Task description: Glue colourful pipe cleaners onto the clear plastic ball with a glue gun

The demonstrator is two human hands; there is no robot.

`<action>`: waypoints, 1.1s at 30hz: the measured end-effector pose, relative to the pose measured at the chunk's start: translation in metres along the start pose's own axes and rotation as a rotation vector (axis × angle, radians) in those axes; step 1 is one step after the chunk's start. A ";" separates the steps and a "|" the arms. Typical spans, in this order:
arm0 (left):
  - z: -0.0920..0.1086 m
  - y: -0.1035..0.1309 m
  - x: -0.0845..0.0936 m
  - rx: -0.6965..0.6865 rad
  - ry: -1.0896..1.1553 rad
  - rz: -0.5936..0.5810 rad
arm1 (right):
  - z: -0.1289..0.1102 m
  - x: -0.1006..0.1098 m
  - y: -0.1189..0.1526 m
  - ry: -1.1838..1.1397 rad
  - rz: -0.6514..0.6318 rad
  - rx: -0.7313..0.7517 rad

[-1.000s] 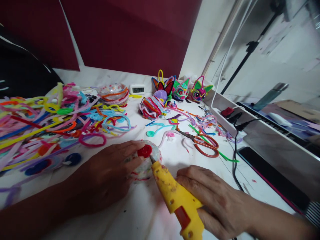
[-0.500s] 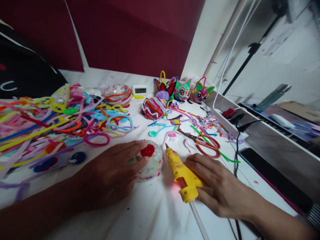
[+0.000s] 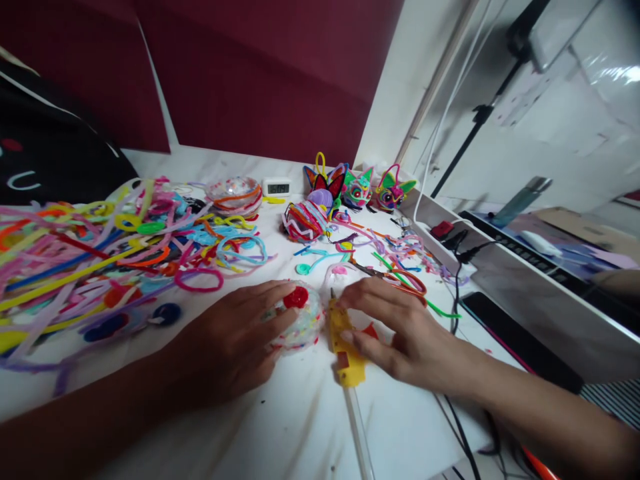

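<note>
My left hand (image 3: 235,333) is wrapped round the left side of a clear, speckled dome (image 3: 307,323), with a red coil (image 3: 296,297) on top beside my fingertips. To the right of the dome, a yellow glue gun (image 3: 349,363) lies on the white table, a clear glue stick (image 3: 357,427) sticking out of its back end. Over the gun is my right hand (image 3: 395,327), fingers apart and slightly curved, the fingertips at its upper body.
Pipe cleaners (image 3: 100,253) are heaped at the left. Orange-handled scissors (image 3: 405,280) lie beyond my right hand. Farther back stand a wrapped ball (image 3: 304,221), a small clock (image 3: 277,187) and colourful animal heads (image 3: 359,188). A black phone (image 3: 520,340) and cables are at the right.
My right hand has let go of the glue gun's handle and moved up over its body. The gun now lies flatter and more upright in view. My left hand stays on the dome.
</note>
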State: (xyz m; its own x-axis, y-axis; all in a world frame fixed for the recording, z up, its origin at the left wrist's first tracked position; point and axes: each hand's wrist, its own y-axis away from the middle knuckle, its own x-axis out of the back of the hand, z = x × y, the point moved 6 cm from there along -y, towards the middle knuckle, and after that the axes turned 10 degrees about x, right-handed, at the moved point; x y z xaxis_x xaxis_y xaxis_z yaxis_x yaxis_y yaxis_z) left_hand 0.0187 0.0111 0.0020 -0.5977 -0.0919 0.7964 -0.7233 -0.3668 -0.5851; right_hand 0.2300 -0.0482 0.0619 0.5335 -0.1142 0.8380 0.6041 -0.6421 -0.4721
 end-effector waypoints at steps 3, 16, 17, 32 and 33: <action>-0.001 0.002 -0.001 -0.022 -0.001 0.055 | 0.005 -0.010 -0.025 -0.034 0.015 0.074; 0.002 0.000 0.000 -0.005 0.011 0.077 | 0.032 -0.030 -0.058 -0.188 -0.031 -0.109; 0.002 0.000 0.000 -0.002 0.011 0.077 | 0.034 -0.030 -0.060 -0.198 -0.050 -0.136; 0.002 -0.003 0.002 -0.004 0.049 0.080 | 0.042 -0.032 -0.061 -0.274 -0.005 -0.219; 0.002 -0.003 0.002 -0.005 0.047 0.084 | 0.039 -0.031 -0.059 -0.252 0.006 -0.203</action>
State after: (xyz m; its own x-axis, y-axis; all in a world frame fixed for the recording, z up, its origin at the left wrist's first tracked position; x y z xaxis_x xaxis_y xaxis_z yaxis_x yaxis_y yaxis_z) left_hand 0.0200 0.0101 0.0054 -0.6718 -0.0788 0.7365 -0.6714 -0.3552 -0.6504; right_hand 0.2010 0.0228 0.0528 0.6817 0.0567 0.7295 0.4837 -0.7830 -0.3911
